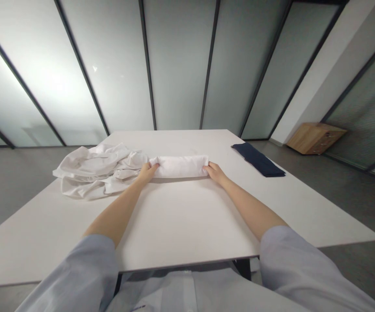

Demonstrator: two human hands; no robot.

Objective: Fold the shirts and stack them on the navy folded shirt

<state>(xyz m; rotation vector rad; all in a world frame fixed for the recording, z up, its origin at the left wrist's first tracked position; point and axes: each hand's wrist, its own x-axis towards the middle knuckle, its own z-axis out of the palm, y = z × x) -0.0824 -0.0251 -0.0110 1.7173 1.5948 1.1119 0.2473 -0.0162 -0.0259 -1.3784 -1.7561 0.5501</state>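
A white cloth folded into a long flat strip (181, 167) lies across the middle of the table, held at both ends. My left hand (148, 171) pinches its left end, thumb on top. At the right end, my right hand (215, 171) grips the cloth the same way, with the fingers partly hidden behind it. Close to my left hand is a loose crumpled heap of white fabric (99, 169). What garment the folded cloth is cannot be made out.
The white table (190, 225) reaches from my body toward a frosted glass partition (180, 65). Near its right edge lies a dark navy folded cloth (259, 159). A wooden drawer cabinet (315, 138) stands on the floor beyond, at the right.
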